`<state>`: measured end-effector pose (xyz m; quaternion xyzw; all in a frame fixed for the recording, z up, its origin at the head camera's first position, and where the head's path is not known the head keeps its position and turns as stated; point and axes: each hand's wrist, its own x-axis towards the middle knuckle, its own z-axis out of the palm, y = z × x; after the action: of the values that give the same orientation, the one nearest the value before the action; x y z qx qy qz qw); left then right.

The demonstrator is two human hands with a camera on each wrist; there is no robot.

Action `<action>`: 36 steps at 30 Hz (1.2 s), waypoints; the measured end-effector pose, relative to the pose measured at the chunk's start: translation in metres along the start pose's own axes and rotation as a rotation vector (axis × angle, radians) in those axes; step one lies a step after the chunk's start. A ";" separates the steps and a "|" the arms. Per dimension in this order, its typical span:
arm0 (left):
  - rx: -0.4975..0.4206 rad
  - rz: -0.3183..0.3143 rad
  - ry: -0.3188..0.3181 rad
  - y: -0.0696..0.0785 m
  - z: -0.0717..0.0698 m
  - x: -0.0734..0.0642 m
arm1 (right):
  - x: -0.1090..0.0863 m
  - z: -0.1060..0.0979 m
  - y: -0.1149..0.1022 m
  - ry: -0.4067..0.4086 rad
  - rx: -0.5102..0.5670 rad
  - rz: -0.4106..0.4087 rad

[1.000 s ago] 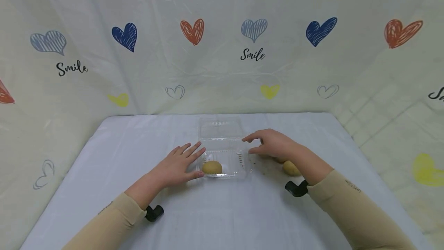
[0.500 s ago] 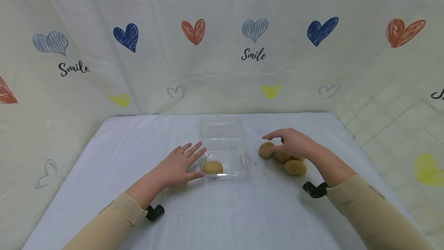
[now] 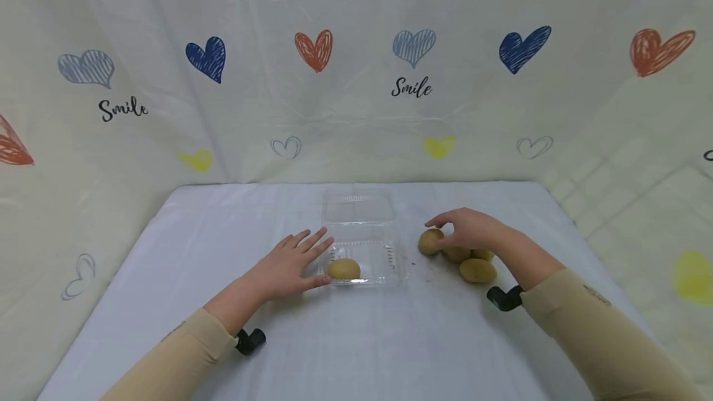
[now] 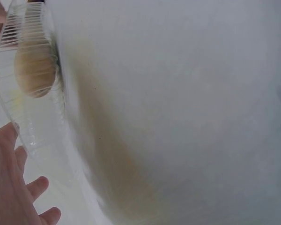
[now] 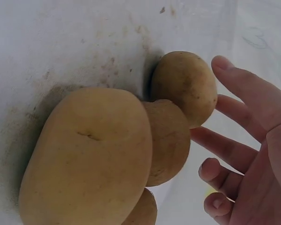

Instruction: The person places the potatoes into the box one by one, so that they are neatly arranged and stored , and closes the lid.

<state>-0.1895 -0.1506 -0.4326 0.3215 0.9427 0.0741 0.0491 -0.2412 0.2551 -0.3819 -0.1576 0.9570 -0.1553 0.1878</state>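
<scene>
A clear plastic clamshell box (image 3: pixel 374 281) lies mid-table with its lid (image 3: pixel 358 208) folded back. One potato (image 3: pixel 343 269) sits in its near left corner; the left wrist view shows this potato (image 4: pixel 35 70) through the ribbed wall. My left hand (image 3: pixel 284 271) is spread at the box's left side, fingertips against or close to the rim. To the right, my right hand (image 3: pixel 473 229) hovers over a potato group, thumb and fingers spread about the leftmost potato (image 3: pixel 429 242). In the right wrist view a gap shows between thumb and that potato (image 5: pixel 183 86); finger contact is unclear.
Several potatoes lie close together right of the box, the nearest potato (image 3: pixel 478 271) in front. Dirt specks mark the white tablecloth (image 3: pixel 356 339) beside them. A curtain (image 3: pixel 356 104) printed with hearts hangs behind the table.
My right hand has moved from the box's right edge rightward to the potato group, uncovering the leftmost potatoes. The left hand has stayed by the box.
</scene>
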 end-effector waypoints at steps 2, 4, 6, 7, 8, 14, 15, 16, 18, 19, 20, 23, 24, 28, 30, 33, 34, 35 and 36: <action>0.005 -0.001 -0.002 0.000 0.000 0.001 | 0.003 0.001 0.001 -0.010 0.000 0.011; 0.009 -0.002 -0.004 0.001 -0.001 0.001 | 0.005 0.002 0.001 -0.017 -0.012 0.009; 0.011 -0.005 -0.009 0.001 -0.001 0.002 | 0.007 0.003 0.001 -0.022 -0.027 0.009; 0.011 -0.005 -0.010 0.000 -0.001 0.002 | 0.008 0.004 0.001 -0.023 -0.037 0.009; 0.010 -0.005 -0.008 0.000 0.000 0.002 | 0.009 0.005 0.002 -0.023 -0.047 0.010; 0.009 -0.003 0.009 -0.002 0.004 0.003 | 0.012 0.007 0.003 -0.012 -0.080 -0.015; 0.012 -0.003 0.012 -0.003 0.005 0.003 | 0.012 0.007 0.003 -0.009 -0.082 -0.025; 0.013 -0.003 0.013 -0.003 0.005 0.003 | 0.012 0.007 0.003 -0.005 -0.081 -0.028; 0.008 0.001 0.015 -0.003 0.005 0.003 | 0.012 0.008 0.003 0.004 -0.080 -0.038; 0.008 0.000 0.013 -0.003 0.005 0.003 | 0.012 0.009 0.003 0.008 -0.079 -0.041; 0.006 -0.001 0.012 -0.003 0.005 0.003 | 0.012 0.009 0.003 0.012 -0.078 -0.050; 0.006 -0.003 0.009 -0.002 0.004 0.002 | 0.010 0.010 0.002 0.017 -0.069 -0.052; 0.006 -0.003 0.009 -0.002 0.004 0.002 | 0.009 0.010 0.002 0.017 -0.066 -0.056; 0.006 0.000 0.014 -0.001 0.003 0.001 | 0.007 0.008 0.001 0.024 -0.058 -0.054; 0.006 0.001 0.013 0.000 0.003 0.001 | 0.006 0.005 0.001 0.037 -0.054 -0.062; -0.007 0.000 0.012 0.000 0.002 0.001 | 0.004 -0.001 -0.001 0.067 -0.047 -0.066; -0.007 -0.001 0.012 0.000 0.002 0.001 | 0.004 -0.004 -0.001 0.074 -0.045 -0.078; -0.007 -0.001 0.012 0.000 0.003 0.002 | 0.004 -0.006 -0.002 0.081 -0.043 -0.084; -0.007 -0.001 0.015 -0.001 0.004 0.002 | 0.003 -0.008 -0.003 0.086 -0.042 -0.090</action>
<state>-0.1908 -0.1500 -0.4364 0.3202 0.9430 0.0798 0.0432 -0.2467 0.2527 -0.3744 -0.1977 0.9591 -0.1501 0.1360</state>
